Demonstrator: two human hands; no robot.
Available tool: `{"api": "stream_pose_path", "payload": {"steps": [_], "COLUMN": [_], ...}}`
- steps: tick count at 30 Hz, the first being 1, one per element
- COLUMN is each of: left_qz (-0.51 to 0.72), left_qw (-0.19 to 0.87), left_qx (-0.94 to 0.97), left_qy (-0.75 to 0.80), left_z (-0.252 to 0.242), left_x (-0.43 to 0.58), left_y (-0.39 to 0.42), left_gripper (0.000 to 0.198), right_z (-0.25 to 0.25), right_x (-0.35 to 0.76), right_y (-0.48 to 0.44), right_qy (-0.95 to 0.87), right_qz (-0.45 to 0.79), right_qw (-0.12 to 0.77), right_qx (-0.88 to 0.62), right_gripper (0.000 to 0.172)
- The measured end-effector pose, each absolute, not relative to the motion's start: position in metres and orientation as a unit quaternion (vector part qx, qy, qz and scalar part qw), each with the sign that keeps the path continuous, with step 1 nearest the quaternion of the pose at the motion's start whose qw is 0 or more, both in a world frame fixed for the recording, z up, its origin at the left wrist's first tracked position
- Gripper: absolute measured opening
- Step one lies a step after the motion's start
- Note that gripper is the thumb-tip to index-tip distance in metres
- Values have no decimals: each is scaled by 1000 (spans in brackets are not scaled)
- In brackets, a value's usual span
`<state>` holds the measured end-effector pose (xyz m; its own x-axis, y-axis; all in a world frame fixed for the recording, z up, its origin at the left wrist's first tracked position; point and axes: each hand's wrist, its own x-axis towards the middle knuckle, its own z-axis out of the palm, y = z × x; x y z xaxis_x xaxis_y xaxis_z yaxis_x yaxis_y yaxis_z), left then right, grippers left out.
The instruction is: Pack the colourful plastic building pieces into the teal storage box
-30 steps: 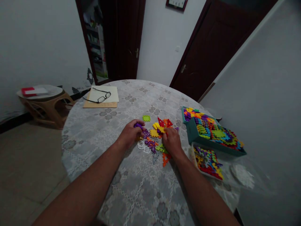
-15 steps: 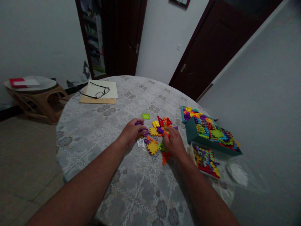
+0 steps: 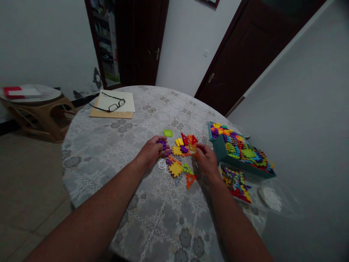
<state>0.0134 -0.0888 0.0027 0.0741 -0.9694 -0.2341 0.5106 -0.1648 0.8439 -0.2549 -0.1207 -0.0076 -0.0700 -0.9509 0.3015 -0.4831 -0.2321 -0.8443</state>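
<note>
My left hand point(image 3: 153, 151) is closed around a purple piece point(image 3: 163, 144) at the left side of a small pile of toy pieces. At the right edge of the pile is my right hand point(image 3: 205, 158), its fingers curled near an orange piece; whether it grips that piece is unclear. Between the hands lie a yellow square piece point(image 3: 175, 169), a purple piece point(image 3: 184, 149), yellow pieces point(image 3: 179, 142), red pieces point(image 3: 193, 140) and a green piece point(image 3: 187, 168). An orange triangle point(image 3: 190, 179) is nearest to me. A white piece point(image 3: 161, 163) lies beside my left hand.
Right of my right hand stand a teal box point(image 3: 244, 168) and an open tray point(image 3: 236, 199), both full of colourful pieces. A lime frame piece point(image 3: 168, 133) lies beyond the pile. Glasses point(image 3: 113, 107) rest on papers point(image 3: 128, 102) at the far left.
My right hand has moved a little right, off the pile, uncovering the green piece and the orange triangle. My left hand stays on the purple piece. The view has shifted slightly.
</note>
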Motion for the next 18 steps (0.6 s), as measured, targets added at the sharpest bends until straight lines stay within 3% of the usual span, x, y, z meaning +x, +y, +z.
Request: {"api": "stream_pose_path", "payload": {"steps": [4,7,9,14,18], "left_qz": [-627,-624,-624,-623,-627], "left_qw": [585,585,585,588,590], "left_qx": [435,434,434,434,430], "left_qy": [-276,-283,-283,-278,-273], "left_z": [2,-1,-2,1,2], "left_x": [13,12,13,14,14], "left_y": [-88,-89,-89,-89,-89], "left_gripper": [47,49,51,44,40], "right_z": [4,8,8,2,-4], "right_x": [-250,-239,-231,-214,-210], "right_y": [-125,-129,-132,-140,-143], "right_qy": [533,531,554,535,538], "right_qz": [-559,-512,-456,-286,-179], "right_qw": [449,497,424,121,50], "right_qx": [-448,-456,-552,-786,-822], "right_gripper": [27,31,28,20,15]}}
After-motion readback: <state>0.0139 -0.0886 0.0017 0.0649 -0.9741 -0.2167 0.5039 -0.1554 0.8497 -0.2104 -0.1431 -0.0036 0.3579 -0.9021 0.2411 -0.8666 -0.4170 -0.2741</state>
